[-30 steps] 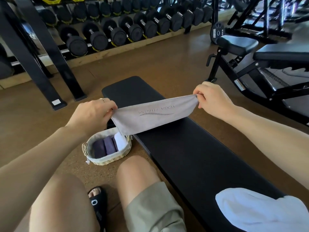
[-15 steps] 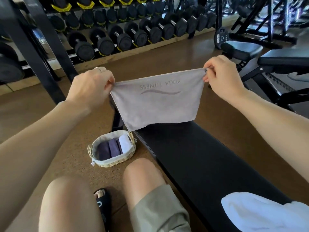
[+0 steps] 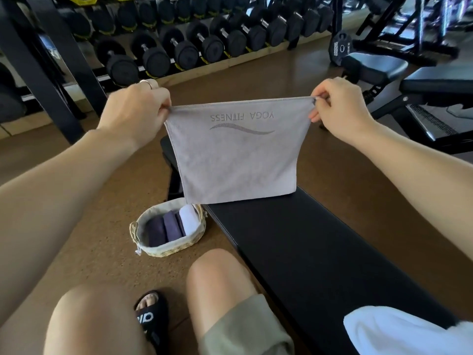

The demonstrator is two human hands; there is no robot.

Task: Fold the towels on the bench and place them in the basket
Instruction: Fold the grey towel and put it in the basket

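Grey printed microfibre towel is held taut by its top corners, pinched in left grip and right grip, hanging clear of black padded worktop, presumably to square edges for folding; lined woven basket at 7 o'clock.

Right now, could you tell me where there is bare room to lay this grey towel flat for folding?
The black bench is bare between the hanging grey towel and the white towel at its near end. The basket is crowded: folded dark towels and a white one fill it. The brown floor left of the basket is also free.
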